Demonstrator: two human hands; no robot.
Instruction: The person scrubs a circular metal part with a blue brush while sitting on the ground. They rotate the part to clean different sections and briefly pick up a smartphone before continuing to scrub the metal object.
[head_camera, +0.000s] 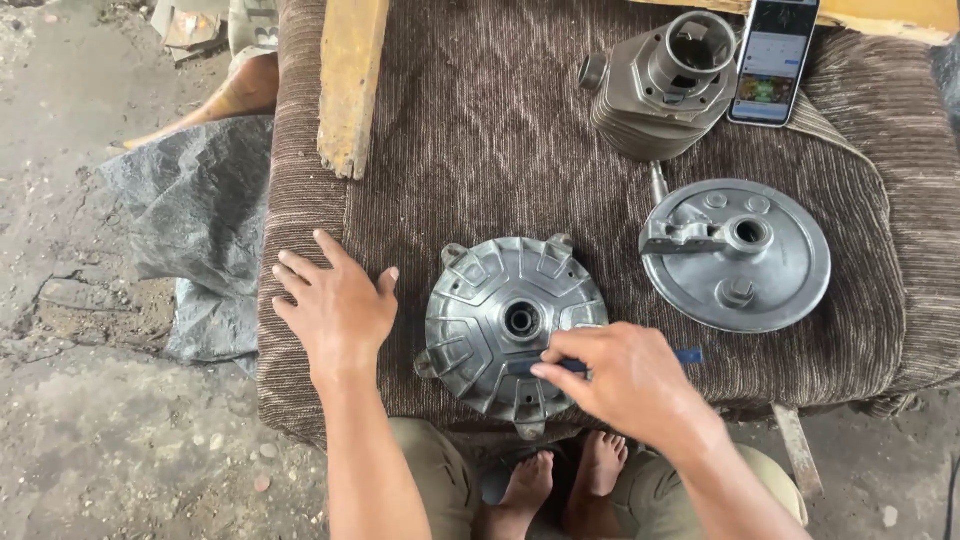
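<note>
The left hand (335, 305) lies flat and spread on the brown ribbed cushion (480, 150), just left of the ribbed metal hub (512, 325), apart from it; it seems to steady the person rather than the part. The right hand (625, 380) is closed in a pinch on a thin blue tool (688, 355), held low and nearly level across the near right side of the hub, its working end tucked under the fingers, so what the tip touches cannot be seen. The hub sits face up at the near edge of the cushion, close to the person's knees, probably so both hands reach it easily, and the soft cover likely keeps it from sliding. To its right lies a round plate (735, 255) with a lever and a central hole, well apart from the hands. Farther off stands a finned cylinder (660, 85), with a phone (775, 60) leaning beside it, its top cut off by the frame. A yellow plank (350, 80) runs off the far edge. A grey sheet (195, 215) covers the ground at left, hiding whatever lies beneath.
</note>
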